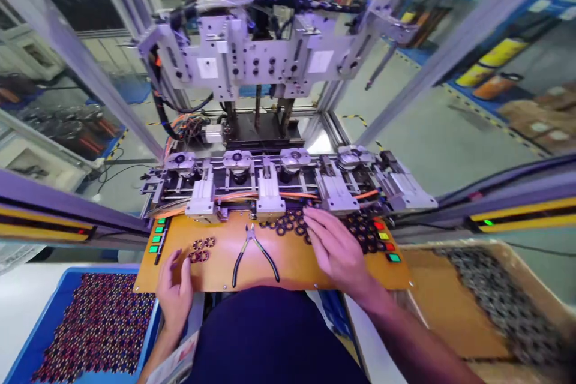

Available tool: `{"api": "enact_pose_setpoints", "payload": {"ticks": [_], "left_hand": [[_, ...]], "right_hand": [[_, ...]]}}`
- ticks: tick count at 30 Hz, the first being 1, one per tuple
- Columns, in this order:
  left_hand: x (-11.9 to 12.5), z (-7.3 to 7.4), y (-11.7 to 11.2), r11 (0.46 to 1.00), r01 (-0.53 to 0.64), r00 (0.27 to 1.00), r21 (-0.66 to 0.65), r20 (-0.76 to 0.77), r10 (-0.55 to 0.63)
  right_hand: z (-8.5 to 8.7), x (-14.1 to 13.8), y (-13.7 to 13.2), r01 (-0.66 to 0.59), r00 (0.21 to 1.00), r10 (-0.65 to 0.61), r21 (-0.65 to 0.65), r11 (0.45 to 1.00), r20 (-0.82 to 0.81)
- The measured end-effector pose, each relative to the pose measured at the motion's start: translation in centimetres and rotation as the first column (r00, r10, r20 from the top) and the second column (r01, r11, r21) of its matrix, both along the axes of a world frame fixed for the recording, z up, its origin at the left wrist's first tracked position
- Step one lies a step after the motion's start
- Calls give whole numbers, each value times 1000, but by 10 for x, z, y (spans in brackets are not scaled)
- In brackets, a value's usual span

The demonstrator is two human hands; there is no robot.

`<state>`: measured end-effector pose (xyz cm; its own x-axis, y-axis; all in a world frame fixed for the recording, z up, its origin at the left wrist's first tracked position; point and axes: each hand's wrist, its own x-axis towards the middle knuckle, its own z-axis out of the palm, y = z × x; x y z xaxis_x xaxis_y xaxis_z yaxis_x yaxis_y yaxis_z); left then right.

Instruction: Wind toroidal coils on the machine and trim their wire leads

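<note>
My left hand [175, 291] rests on the front left of the orange work board [216, 270], fingers spread, just below a small cluster of wound ring cores [201, 249]. My right hand [335, 249] lies flat with fingers stretched over a pile of dark ring cores [288, 225] at the back of the board, touching them. Black-handled cutters [252, 252] lie between the two hands. Neither hand grips anything.
A winding machine with several round fixtures [238, 162] stands behind the board. A blue tray [67, 336] of wound cores sits at the lower left, a cardboard box [495, 300] of dark cores at the right. Button rows [157, 239] flank the board.
</note>
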<state>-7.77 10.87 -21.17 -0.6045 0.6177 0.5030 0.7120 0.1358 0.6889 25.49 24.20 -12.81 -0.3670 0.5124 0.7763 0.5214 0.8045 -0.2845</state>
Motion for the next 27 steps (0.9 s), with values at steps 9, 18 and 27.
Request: {"api": "enact_pose_setpoints", "payload": {"ticks": [9, 18, 27], "left_hand": [[35, 35, 12, 956, 291, 956, -45, 50, -288], [99, 88, 46, 675, 710, 688, -201, 403, -604], [130, 127, 36, 496, 867, 397, 37, 549, -735]], "right_hand": [[-102, 46, -36, 297, 955, -287, -218, 930, 80], [-72, 23, -42, 93, 987, -125, -272, 958, -100], [12, -32, -70, -487, 805, 266, -333, 808, -531]]}}
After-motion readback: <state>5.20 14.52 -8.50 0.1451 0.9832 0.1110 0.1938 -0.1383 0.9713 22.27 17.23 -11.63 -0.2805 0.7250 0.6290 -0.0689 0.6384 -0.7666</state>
